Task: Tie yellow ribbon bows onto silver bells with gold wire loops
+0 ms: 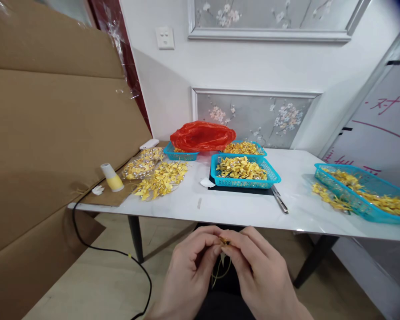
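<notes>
Close together below the table's front edge, my left hand and my right hand meet at the fingertips. Both are closed in a pinch on one small yellow ribbon piece with a thin cord that loops down beneath the fingers. Most of the piece is hidden by the fingertips. Straight ahead on the table sits a blue plastic basket heaped with similar yellow ribbon pieces. To its left a loose pile of yellow ribbon pieces lies on the tabletop.
A utility knife lies right of the middle basket. Another blue basket stands at the right. Behind are a red plastic bag and further baskets. A thread cone stands left, beside a large cardboard sheet. A black cable hangs down.
</notes>
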`<state>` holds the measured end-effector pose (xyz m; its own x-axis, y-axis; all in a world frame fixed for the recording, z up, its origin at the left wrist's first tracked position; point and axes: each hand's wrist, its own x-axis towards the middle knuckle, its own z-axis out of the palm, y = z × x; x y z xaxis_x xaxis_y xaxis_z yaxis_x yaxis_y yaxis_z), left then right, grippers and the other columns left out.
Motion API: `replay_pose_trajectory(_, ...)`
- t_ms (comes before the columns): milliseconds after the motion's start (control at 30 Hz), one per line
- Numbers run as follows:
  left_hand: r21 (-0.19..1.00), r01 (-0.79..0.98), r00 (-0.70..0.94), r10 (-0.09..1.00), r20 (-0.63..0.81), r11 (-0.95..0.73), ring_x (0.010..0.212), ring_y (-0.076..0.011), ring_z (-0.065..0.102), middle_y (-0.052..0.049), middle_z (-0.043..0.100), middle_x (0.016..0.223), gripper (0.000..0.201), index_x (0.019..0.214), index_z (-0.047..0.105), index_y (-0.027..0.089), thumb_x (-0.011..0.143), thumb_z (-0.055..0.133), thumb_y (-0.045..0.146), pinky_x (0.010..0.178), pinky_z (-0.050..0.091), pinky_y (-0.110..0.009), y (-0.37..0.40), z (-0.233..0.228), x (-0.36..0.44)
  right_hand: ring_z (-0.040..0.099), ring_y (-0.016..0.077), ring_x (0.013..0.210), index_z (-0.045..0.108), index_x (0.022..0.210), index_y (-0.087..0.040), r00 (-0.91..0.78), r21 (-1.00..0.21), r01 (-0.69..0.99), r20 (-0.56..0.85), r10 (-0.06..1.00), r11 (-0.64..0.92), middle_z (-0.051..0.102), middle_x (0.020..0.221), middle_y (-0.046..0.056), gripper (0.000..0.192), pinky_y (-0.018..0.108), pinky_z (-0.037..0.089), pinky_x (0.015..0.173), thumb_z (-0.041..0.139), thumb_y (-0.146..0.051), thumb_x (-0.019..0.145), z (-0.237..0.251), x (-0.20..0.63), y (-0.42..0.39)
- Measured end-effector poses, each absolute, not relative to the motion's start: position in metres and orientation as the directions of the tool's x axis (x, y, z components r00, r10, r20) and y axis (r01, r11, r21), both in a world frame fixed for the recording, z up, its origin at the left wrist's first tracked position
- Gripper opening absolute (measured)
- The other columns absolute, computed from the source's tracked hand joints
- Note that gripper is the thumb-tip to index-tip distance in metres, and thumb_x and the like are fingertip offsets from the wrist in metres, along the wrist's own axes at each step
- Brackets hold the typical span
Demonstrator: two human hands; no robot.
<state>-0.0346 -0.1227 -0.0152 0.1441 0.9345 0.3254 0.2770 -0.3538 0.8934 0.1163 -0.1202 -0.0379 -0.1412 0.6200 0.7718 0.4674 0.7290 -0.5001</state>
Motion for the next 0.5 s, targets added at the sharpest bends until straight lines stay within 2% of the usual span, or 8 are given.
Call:
replay_pose_trajectory(200,0.902,0.264,0.139,0.939,0.315,-0.342,0.09,-0.0188,0.07,-0.005,0.074,0.096,0.02,0.078,0.071,0.021,0.09,0.056,0.017,0.08,0.051,-0.024,-0.122,-0.014,-0.034,0.062,0.0131,0.072,0.066,0.088,-0.019,-0.117,-0.628,0.343,0.709,0.695,0.698,0.06,0.083,0.004,0.02,0.022,0.052,0.065,0.052,-0.007,0.092,-0.032,0.113,-0.119)
replay_pose_trajectory(300,0.909,0.259,0.157,0.943,0.294,-0.326,0.087,-0.0195,0.069,-0.006,0.073,0.096,0.02,0.076,0.068,0.02,0.091,0.055,0.019,0.077,0.051,-0.026,-0.124,-0.014,-0.034,0.061,0.0139,0.077,0.067,0.082,-0.021,-0.087,-0.748,0.212,0.626,0.775,0.629,0.06,0.087,0.003,0.015,0.022,0.05,0.064,0.058,-0.014,0.092,-0.03,0.118,-0.119)
replay_pose_trajectory(400,0.952,0.174,0.136,0.964,0.229,-0.25,0.085,-0.0207,0.068,-0.007,0.073,0.096,0.021,0.075,0.065,0.02,0.092,0.054,0.025,0.075,0.054,-0.028,-0.126,-0.017,-0.034,0.054,0.0097,0.063,0.065,0.081,-0.022,-0.048,-0.895,-0.082,0.444,0.895,0.439,0.059,0.084,0.001,0.012,0.019,0.045,0.054,0.061,-0.024,0.093,-0.028,0.124,-0.12)
replay_pose_trajectory(500,0.984,0.009,0.1,0.98,0.174,-0.176,0.088,-0.0198,0.068,-0.005,0.073,0.098,0.021,0.075,0.063,0.021,0.093,0.056,0.03,0.083,0.057,-0.029,-0.128,-0.021,-0.033,0.046,0.0056,0.051,0.061,0.084,-0.022,-0.053,-0.89,-0.401,0.261,0.964,0.219,0.057,0.074,-0.002,0.015,0.016,0.04,0.046,0.06,-0.032,0.095,-0.026,0.13,-0.119)
